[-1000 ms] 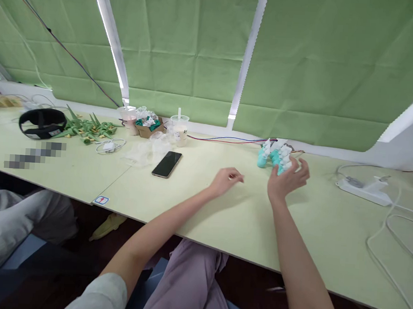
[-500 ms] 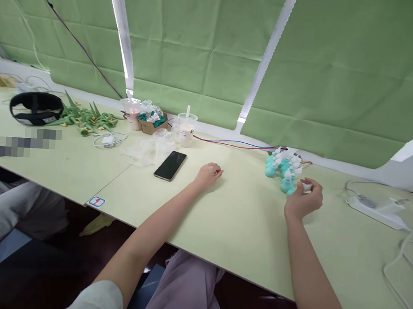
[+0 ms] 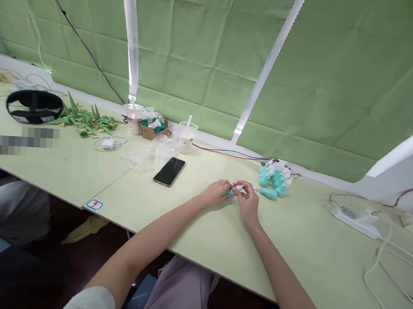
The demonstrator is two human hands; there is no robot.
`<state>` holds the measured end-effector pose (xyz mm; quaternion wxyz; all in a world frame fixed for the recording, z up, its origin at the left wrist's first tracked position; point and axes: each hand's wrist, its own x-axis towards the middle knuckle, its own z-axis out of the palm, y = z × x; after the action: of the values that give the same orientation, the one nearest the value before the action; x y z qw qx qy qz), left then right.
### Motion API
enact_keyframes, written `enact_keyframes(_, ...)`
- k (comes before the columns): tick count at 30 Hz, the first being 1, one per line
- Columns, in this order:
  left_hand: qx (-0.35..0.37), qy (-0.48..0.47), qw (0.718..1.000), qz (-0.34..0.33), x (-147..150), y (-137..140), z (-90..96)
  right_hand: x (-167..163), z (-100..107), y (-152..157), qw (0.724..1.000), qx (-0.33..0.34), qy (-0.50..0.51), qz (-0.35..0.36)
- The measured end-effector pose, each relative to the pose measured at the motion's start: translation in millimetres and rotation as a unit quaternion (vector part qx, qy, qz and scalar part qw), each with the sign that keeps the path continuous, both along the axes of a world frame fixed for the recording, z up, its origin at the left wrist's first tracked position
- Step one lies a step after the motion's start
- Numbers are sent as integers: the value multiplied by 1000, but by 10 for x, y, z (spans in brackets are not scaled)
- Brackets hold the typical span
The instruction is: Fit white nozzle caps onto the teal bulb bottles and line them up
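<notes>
My left hand [image 3: 217, 194] and my right hand [image 3: 248, 203] meet over the table. Between their fingertips is a small teal piece with a white end [image 3: 239, 187]; my left fingers grip the teal part and my right fingers pinch near the white end. Fingers hide much of its shape. Just right of my right hand, a similar teal piece [image 3: 269, 193] lies on its side. Behind it stands a cluster of several teal pieces with white tops [image 3: 278, 175], by the back wall.
A phone [image 3: 169, 172] lies left of my hands. Behind it are crumpled clear plastic [image 3: 148, 154], drink cups with straws [image 3: 186, 139] and a small cardboard box [image 3: 154, 131]. Green spiky pieces [image 3: 89, 119] and a black headset [image 3: 34, 106] sit left; a power strip [image 3: 354, 221] lies right.
My right hand has moved left from the teal cluster to meet my left hand, which shifted slightly right. Both now hold one teal-and-white piece. Another piece now lies sideways in front of the cluster.
</notes>
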<state>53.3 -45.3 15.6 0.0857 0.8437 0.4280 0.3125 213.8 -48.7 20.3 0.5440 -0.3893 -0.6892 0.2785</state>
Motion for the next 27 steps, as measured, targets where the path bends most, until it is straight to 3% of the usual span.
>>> enact_keyframes(4, -21, -32, 999, 11, 15, -5, -7, 69, 55, 7, 999, 6, -43, 0)
enact_keyframes(9, -116, -83, 990, 2, 39, -42, -4, 63, 80, 70, 997, 7, -71, -2)
enact_keyframes(15, -105, -116, 987, 21, 33, -14, -17, 41, -3, 157, 992, -16, -101, 68)
enact_keyframes(17, -98, -111, 988, 43, -3, 18, -29, 165, -35, 242, 992, 10, -113, 49)
enact_keyframes(18, -97, -109, 988, 58, -25, 35, -35, 258, -51, 297, 992, 39, -117, 4)
enact_keyframes(20, -100, -106, 986, 83, -68, 67, -47, 484, -87, 416, 970, 94, -186, -124)
enact_keyframes(22, -100, -109, 984, 95, -102, 88, -53, 714, -140, 518, 924, 98, -306, -207)
enact_keyframes(24, -100, -115, 983, 99, -123, 95, -54, 892, -204, 577, 879, 64, -406, -241)
enact_keyframes(27, -103, -124, 982, 97, -140, 97, -53, 1012, -266, 593, 837, 45, -486, -248)
